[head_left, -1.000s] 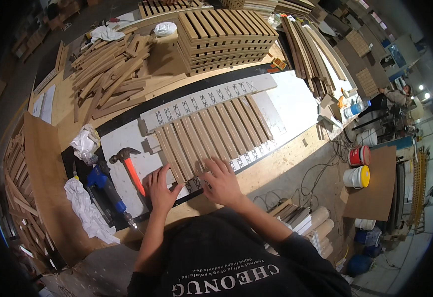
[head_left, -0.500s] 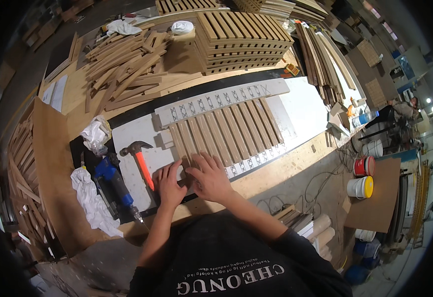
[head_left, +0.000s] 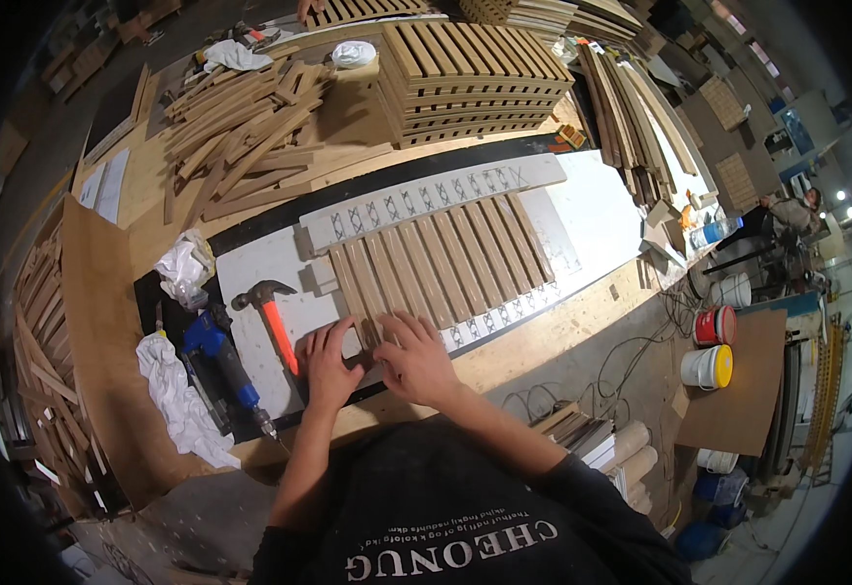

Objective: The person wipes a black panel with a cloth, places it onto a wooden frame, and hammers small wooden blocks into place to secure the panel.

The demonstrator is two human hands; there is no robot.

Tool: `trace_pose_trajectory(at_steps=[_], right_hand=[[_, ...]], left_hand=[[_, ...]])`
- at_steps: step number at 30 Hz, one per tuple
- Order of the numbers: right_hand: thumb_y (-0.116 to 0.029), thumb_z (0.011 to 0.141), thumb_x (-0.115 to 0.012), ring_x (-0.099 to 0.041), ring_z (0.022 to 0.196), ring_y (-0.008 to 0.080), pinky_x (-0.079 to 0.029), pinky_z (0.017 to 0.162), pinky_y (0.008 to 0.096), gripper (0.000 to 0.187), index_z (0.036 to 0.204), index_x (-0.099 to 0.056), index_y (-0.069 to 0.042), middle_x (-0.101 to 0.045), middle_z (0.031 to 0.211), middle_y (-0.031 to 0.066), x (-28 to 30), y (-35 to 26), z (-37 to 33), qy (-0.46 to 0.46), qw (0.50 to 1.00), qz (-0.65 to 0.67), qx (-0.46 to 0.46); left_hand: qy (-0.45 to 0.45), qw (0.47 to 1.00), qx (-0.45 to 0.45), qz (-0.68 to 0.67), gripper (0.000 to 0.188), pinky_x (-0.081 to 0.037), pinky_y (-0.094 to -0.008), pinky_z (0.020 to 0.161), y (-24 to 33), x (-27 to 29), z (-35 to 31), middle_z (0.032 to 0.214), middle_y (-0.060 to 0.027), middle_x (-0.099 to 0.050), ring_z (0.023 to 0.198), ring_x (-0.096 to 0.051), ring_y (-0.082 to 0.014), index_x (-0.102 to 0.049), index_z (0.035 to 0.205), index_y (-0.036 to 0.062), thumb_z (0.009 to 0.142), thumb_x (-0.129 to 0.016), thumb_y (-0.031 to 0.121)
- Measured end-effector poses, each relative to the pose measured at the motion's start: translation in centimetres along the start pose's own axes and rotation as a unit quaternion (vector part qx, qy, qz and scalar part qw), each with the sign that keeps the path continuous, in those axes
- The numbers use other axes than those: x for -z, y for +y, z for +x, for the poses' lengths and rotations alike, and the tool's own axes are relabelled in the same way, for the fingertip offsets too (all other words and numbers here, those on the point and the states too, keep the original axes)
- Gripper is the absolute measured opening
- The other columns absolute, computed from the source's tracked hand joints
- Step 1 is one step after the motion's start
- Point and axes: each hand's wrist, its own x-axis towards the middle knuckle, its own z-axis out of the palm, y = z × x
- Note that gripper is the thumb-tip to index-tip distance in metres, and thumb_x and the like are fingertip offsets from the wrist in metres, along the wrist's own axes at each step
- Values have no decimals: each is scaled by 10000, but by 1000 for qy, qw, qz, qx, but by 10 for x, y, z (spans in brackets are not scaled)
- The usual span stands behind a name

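A row of wooden slats (head_left: 436, 258) lies side by side in a white jig, under a pale board (head_left: 426, 203) with dark cross marks along its far side. At the near left end of the row, my left hand (head_left: 331, 369) rests with bent fingers apart, touching the outermost slat's end. My right hand (head_left: 416, 363) is close beside it, fingers spread over the near ends of the slats. Both thumbs point toward each other. What lies under the palms is hidden. Left of my left hand is a claw hammer (head_left: 276, 327) with an orange handle.
A blue power drill (head_left: 221, 361), a white cloth (head_left: 177, 400) and a crumpled plastic bag (head_left: 185, 268) lie at the left. Loose wooden strips (head_left: 251, 136) and stacked slatted panels (head_left: 475, 83) stand beyond. Buckets (head_left: 707, 368) are on the floor at right. Another person's hand (head_left: 309, 10) shows at the top.
My right hand's fingers have shifted slightly on the slat ends, while my left hand stays nearly in place. Another person's hand has come in at the top edge.
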Motion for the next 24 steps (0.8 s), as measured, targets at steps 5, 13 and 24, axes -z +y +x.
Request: trace_pose_trajectory(at_steps=[5, 13, 24], right_hand=[[-78, 658, -649, -440, 1230, 375, -375, 981, 497, 297, 950, -617, -124, -490, 1274, 150, 11, 3, -21, 24, 998, 53, -22], [-136, 661, -650, -390, 1269, 352, -348, 994, 516, 432, 1088, -582, -136, -451, 1319, 139, 36, 33, -55, 41, 992, 17, -115], [-136, 657, -646, -380, 1285, 355, -329, 1031, 538, 460, 1112, -574, -142, -432, 1347, 140, 36, 53, -31, 54, 988, -71, -125]], left_hand=[[-4, 1000, -5, 14, 752, -355, -447, 988, -3, 0, -2, 1187, -93, -550, 1117, -468, -334, -516, 1277, 158, 585, -812, 151], [11, 999, -37, 31, 788, -348, -433, 969, -4, -2, -2, 1183, -102, -552, 1093, -474, -323, -519, 1273, 129, 561, -852, 189], [17, 998, -42, 38, 762, -342, -437, 975, -1, -2, -2, 1172, -121, -556, 1105, -476, -330, -518, 1266, 112, 581, -841, 192]])
